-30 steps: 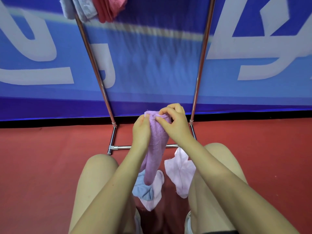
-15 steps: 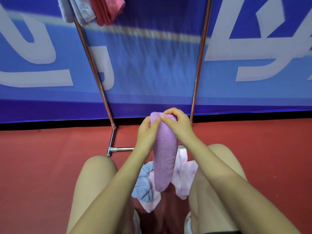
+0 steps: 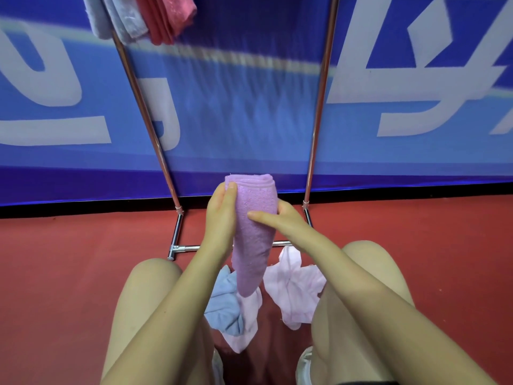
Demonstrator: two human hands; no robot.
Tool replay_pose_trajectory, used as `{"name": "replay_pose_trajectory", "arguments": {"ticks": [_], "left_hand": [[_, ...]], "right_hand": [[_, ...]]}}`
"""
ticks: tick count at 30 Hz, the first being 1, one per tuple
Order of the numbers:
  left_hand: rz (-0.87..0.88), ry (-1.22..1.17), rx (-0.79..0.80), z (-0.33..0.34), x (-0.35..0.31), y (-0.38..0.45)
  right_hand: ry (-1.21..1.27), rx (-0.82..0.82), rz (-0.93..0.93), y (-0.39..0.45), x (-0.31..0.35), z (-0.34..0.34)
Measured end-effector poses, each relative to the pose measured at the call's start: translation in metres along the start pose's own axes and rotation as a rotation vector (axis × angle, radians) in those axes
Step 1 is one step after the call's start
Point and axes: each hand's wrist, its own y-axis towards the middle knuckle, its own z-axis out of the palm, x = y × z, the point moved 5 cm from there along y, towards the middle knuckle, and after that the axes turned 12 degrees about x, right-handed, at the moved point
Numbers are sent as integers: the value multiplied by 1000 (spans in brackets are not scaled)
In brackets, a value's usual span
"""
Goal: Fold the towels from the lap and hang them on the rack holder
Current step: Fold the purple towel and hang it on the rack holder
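A folded purple towel [image 3: 254, 245] hangs upright between my hands, in front of my knees. My left hand [image 3: 222, 215] grips its upper left edge, thumb on the front near the top fold. My right hand [image 3: 280, 218] holds the towel's right side, with the thumb laid across its front and the fingers hidden behind. A metal rack [image 3: 147, 118] stands just beyond, its two poles rising either side of the towel. Folded grey towels [image 3: 116, 20] and red towels [image 3: 166, 15] hang at its top left.
A light blue towel [image 3: 224, 304] and pale pink towels [image 3: 294, 290] lie crumpled between my legs. The rack's base bar [image 3: 186, 248] rests on the red floor [image 3: 69, 273]. A blue banner wall [image 3: 236, 107] stands behind the rack.
My right hand slid from the towel's top down to its right side. The left hand shifted to the top left edge. The towel's top fold is now uncovered.
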Motion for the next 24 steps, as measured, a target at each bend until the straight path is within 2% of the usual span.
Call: {"name": "replay_pose_trajectory", "arguments": {"ticks": [6,10,12,15,19,22,24], "left_hand": [[16,-115,-31,-14,-7,6],[17,-124,-103,-29,-9,12],[6,-137,-147,-39,-6,15],[-54,-232,-245,-58,3,21],[-261,-320,-291,-67,22,14],[-310,-253,-234,-65,31,8],[-261,-32,-225,-70,34,10]], "right_hand": [[-200,27,108,2,-24,1],[-235,167,189,3,-40,6],[-159,185,199,3,-44,6],[44,106,167,2,-39,-1],[339,-4,107,0,-30,-15],[403,73,78,-4,-24,-13],[363,81,75,-8,-22,-11]]}}
